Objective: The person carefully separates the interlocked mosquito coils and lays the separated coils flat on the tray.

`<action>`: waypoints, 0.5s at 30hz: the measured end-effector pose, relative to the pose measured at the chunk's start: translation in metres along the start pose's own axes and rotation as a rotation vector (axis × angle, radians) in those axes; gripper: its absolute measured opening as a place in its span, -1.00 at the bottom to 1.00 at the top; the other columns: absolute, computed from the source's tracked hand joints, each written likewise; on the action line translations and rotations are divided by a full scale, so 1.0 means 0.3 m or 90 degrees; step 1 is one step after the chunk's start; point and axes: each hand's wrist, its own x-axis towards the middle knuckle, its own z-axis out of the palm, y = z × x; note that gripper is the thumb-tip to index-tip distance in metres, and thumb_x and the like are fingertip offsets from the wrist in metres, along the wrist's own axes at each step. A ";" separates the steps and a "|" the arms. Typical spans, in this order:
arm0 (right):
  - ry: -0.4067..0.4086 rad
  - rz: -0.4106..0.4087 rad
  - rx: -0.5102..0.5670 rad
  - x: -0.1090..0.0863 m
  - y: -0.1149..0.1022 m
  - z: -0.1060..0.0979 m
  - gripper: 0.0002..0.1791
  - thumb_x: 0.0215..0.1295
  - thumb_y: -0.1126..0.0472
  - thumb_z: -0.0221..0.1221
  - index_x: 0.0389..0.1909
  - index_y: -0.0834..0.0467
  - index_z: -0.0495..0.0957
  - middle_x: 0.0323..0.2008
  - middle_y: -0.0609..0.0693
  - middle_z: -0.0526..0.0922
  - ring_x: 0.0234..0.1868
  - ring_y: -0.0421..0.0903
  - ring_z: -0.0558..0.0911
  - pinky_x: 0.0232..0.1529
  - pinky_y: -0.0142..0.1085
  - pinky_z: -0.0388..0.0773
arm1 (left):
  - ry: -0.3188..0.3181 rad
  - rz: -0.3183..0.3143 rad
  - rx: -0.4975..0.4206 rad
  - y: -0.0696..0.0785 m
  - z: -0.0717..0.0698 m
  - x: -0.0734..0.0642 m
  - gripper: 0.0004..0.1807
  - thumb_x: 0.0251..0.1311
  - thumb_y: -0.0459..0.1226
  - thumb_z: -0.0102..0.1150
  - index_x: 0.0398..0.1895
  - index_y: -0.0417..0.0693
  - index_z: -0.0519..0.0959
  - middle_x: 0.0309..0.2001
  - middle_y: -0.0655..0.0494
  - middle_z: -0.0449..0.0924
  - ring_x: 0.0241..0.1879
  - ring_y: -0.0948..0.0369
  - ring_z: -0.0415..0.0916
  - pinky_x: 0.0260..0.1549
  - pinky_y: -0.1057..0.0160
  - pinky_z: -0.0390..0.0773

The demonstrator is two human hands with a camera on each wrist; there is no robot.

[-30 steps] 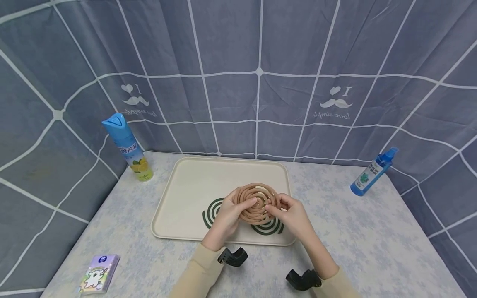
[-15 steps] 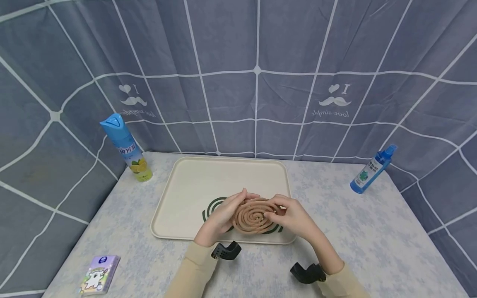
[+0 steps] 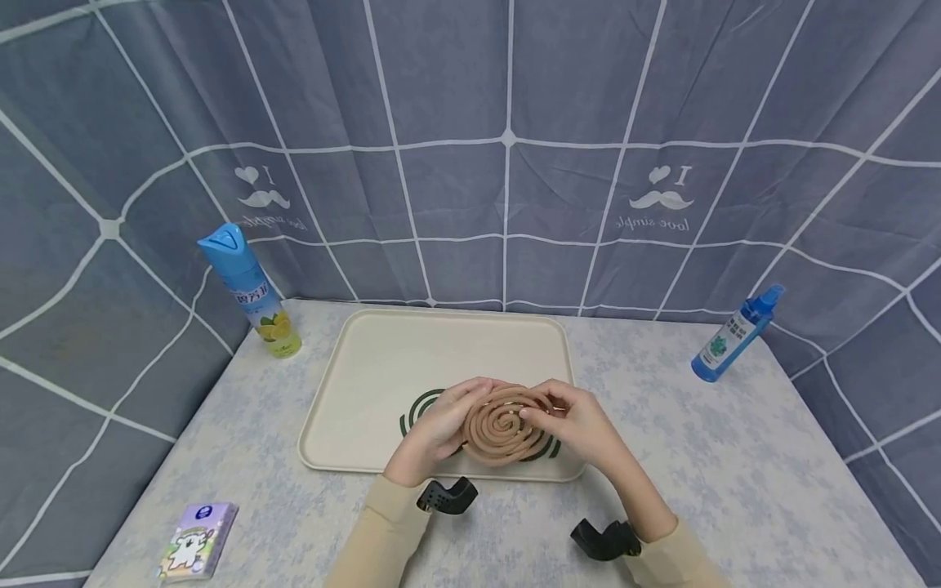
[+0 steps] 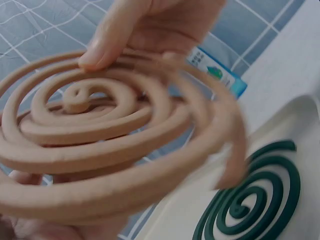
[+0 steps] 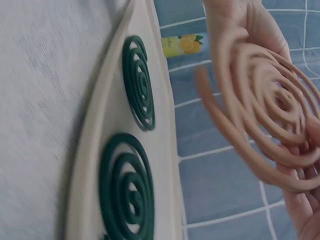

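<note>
A brown mosquito coil (image 3: 485, 445), its spiral rings layered closely, is held tilted over the near right part of a cream tray (image 3: 397, 351). My left hand (image 3: 439, 423) cups its left edge, with fingers passing beneath the rings in the left wrist view. From the other side, my right hand (image 3: 579, 425) pinches the coil, thumb on top near the centre and fingers at the far edge. Below, two dark green mosquito coils lie on the tray; one green coil (image 4: 295, 185) shows in the left wrist view, and the brown coil partly covers them in the head view.
A blue and yellow spray can (image 3: 257, 298) stands at the back left of the table. At the back right stands a blue spray bottle (image 3: 731, 339). A purple tissue pack (image 3: 197, 541) lies at the front left. A grey grid curtain (image 3: 456, 196) hangs behind.
Both hands have lowered the brown coil slightly toward me and tilted it. My left thumb has left the coil's top, and the left hand has shifted round to its side.
</note>
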 end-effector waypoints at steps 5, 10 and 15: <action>0.075 0.107 0.115 -0.006 0.014 0.022 -0.79 0.27 0.23 0.31 -0.22 0.29 0.55 -0.31 -0.04 0.59 -0.31 -0.30 0.60 -0.30 -0.40 0.62 | 0.049 0.040 -0.050 -0.002 0.014 0.001 -0.44 0.55 -0.06 -0.20 0.33 -0.33 0.31 0.20 -0.14 0.45 0.04 0.29 0.56 0.03 0.36 0.60; 0.118 0.150 0.188 -0.005 0.027 0.033 -0.73 0.28 0.28 0.29 -0.17 0.43 0.56 -0.43 -0.17 0.62 -0.35 -0.29 0.62 -0.26 -0.36 0.65 | 0.078 0.057 -0.086 -0.001 0.027 0.007 -0.46 0.54 -0.05 -0.17 0.30 -0.32 0.33 0.12 -0.01 0.47 0.05 0.31 0.55 0.07 0.37 0.58; 0.094 0.133 0.174 -0.009 0.044 0.025 -0.72 0.25 0.30 0.31 -0.11 0.42 0.61 -0.41 -0.21 0.68 -0.32 -0.30 0.64 -0.21 -0.32 0.67 | 0.055 0.035 -0.085 0.003 0.035 0.002 -0.44 0.52 -0.02 -0.14 0.27 -0.33 0.36 0.00 0.12 0.53 -0.01 0.32 0.56 0.02 0.36 0.60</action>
